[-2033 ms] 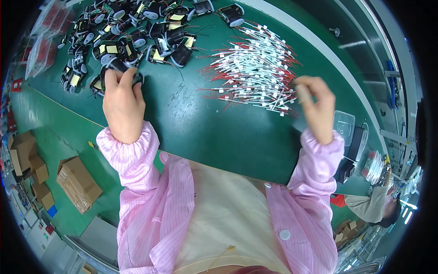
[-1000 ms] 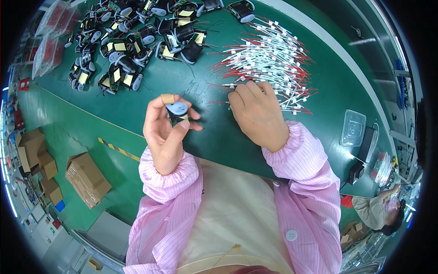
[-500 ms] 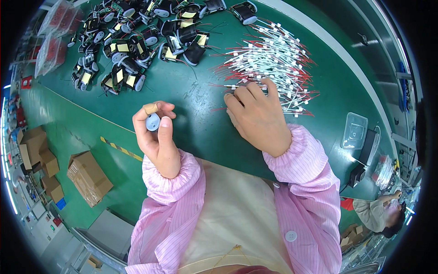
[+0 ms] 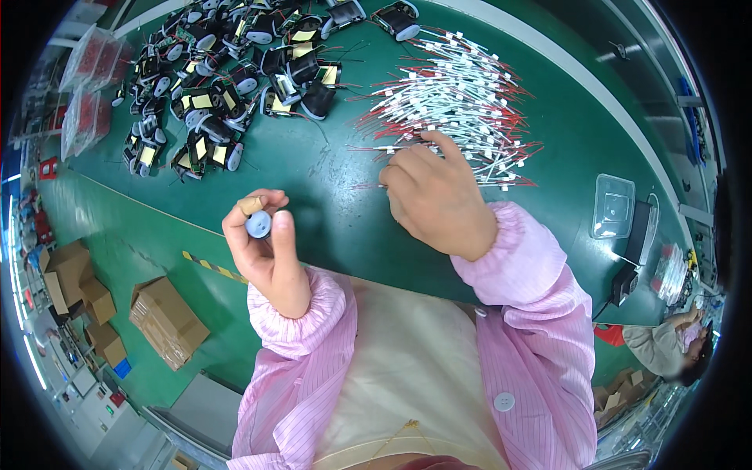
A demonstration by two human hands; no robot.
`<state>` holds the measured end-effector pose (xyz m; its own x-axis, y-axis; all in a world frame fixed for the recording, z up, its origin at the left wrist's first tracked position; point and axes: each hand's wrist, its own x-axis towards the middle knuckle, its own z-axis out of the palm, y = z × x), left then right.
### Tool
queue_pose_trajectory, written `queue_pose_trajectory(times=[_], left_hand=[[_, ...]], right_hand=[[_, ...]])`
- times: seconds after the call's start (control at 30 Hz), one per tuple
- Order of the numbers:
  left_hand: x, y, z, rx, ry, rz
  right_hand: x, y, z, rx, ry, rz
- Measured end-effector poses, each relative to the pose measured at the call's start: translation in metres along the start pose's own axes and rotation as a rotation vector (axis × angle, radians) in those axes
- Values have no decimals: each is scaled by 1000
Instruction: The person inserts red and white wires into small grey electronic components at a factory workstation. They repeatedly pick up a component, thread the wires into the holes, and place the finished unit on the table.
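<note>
My left hand [image 4: 274,270] is closed around a small device with a rounded blue-grey end [image 4: 258,225], held above the table's near edge. Most of the device's body is hidden by my fingers and palm. A strip of tan tape wraps one finger. Farther right, my right hand [image 4: 440,204] is at the near side of a heap of white cable leads [image 4: 462,102] with red wire ends and small white connectors. Its fingers are bent downward and its thumb side faces the heap. The fingertips are mostly hidden, so what they pinch does not show.
Several black-and-grey devices with exposed boards and yellow pads [image 4: 207,102] lie heaped at the far left. Clear plastic bins [image 4: 94,59] stand beyond them. A transparent tray [image 4: 613,205] sits at the right by a black device [image 4: 624,282]. Cardboard boxes [image 4: 168,321] are on the floor; another person [image 4: 666,345] sits lower right.
The view has shifted slightly. My left hand has turned the device a little, so its blue-grey end faces up more. My right hand's fingers have curled in closer beside the heap.
</note>
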<state>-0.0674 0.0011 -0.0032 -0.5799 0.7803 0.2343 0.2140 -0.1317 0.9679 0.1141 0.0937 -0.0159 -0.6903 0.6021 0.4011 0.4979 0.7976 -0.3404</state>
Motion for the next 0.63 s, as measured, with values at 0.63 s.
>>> queue_pose_trajectory(times=[0.63], left_hand=[[-1, 45, 7, 448, -719, 393]], right_hand=[[-17, -34, -73, 533, -86, 245]])
